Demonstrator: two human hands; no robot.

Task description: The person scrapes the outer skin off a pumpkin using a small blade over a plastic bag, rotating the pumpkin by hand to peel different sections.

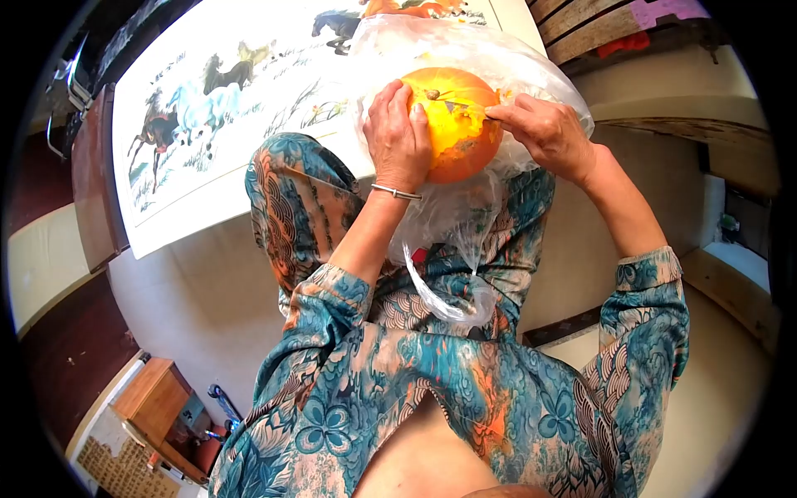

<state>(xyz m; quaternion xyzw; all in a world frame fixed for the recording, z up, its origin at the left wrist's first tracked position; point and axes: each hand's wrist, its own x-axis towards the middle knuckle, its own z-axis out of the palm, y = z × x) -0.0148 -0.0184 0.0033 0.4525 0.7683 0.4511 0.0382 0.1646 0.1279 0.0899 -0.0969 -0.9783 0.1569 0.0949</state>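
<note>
An orange pumpkin (452, 153) rests on a clear plastic bag (531, 70) at the table's edge, above my knees. Its stem points up, and yellow flesh shows in a rough patch where skin is gone. My left hand (397, 137) wraps round the pumpkin's left side, fingers against its skin. At the right side my right hand (540, 124) is closed in a pinch, holding a small thin blade that touches the yellow patch; its handle is hidden by my fingers. Orange scraps lie beside the pumpkin near my right fingertips.
Beneath the bag is a white table (249, 166) printed with horses. The bag's handles (452, 307) hang down between my knees. A wooden slatted bench (585, 29) stands at the top right. A small wooden cabinet (158, 398) is at the lower left.
</note>
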